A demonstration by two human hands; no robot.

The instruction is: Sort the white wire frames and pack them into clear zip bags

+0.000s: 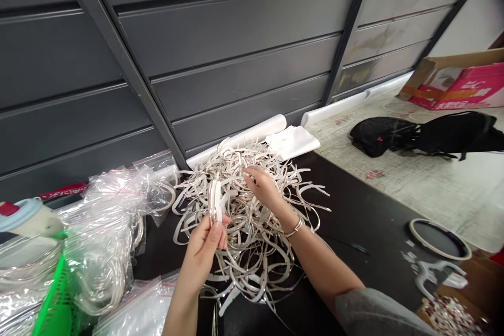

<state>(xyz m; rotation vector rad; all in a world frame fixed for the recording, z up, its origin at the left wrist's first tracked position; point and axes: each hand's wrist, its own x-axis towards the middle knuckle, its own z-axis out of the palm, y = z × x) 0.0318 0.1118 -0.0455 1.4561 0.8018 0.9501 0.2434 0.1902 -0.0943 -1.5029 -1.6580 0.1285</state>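
A tangled heap of white curved headbands (252,220) lies on the black tabletop (354,210). My left hand (205,247) is closed around a small stack of headbands (215,200), held upright over the heap's left side. My right hand (262,185) reaches into the top of the heap. Its fingers are curled, pinching at a band there. A silver bracelet sits on my right wrist.
Clear zip bags (114,231) filled with headbands pile up at the left beside a green basket (59,299). A grey slatted wall stands behind. A round dark lid (439,239), black bags (425,134) and a pink cardboard box (460,81) are at the right.
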